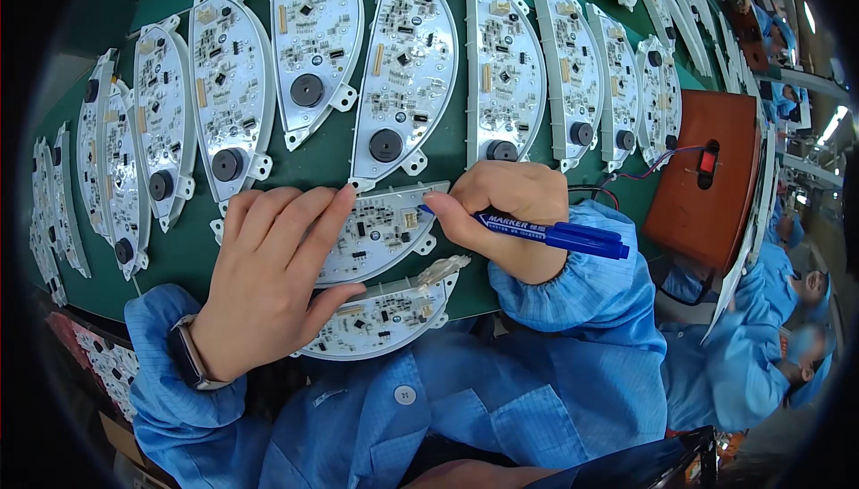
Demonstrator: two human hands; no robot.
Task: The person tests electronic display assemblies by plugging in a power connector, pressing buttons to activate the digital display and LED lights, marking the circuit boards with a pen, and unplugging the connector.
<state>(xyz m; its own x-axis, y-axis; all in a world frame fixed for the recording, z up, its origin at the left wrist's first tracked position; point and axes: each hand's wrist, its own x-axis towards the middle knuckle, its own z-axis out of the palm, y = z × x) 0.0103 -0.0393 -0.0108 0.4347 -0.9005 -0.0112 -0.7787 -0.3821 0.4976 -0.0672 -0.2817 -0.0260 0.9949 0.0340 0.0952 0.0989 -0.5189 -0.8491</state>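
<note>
While pressing flat to steady the white circuit board (380,229) on the green desk (192,243), left hand (273,279) is lying open | right hand (506,212) is gripping a blue marker (546,234), tip touching the board's edge.

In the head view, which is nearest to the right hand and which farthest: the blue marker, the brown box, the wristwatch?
1. Blue marker: held in the right hand, pointing right.
2. Brown box: on the table, to the right of that hand.
3. Wristwatch: on the left wrist, at lower left.
</note>
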